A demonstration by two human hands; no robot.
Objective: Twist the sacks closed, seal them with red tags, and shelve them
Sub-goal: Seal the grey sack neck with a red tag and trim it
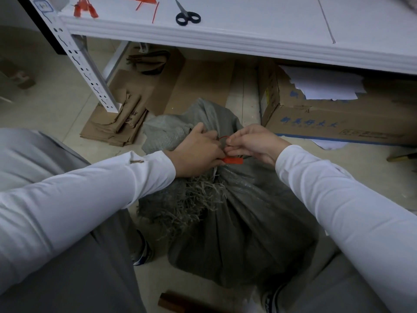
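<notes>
On the floor between the person's knees, nearest the lower edge, a dark brown block is partly seen. Just beyond it stands one grey woven sack, full and creased, its cloth gathered upward into a twisted neck. A frayed mouth of loose pale threads is spread out to the left of the neck. The neck is gripped by the left hand, fingers curled around the gathered cloth. A red tag is held against the neck, its flat body lying level and its thin strap looped above; the strap is pinched between thumb and fingers of the right hand. Whether the strap is locked cannot be told. Behind the sack, flattened cardboard is laid to the left and a printed cardboard box holding white paper is set to the right. Farthest, a white shelf on a perforated upright overhangs these; black-handled scissors and spare red tags are laid on it.
</notes>
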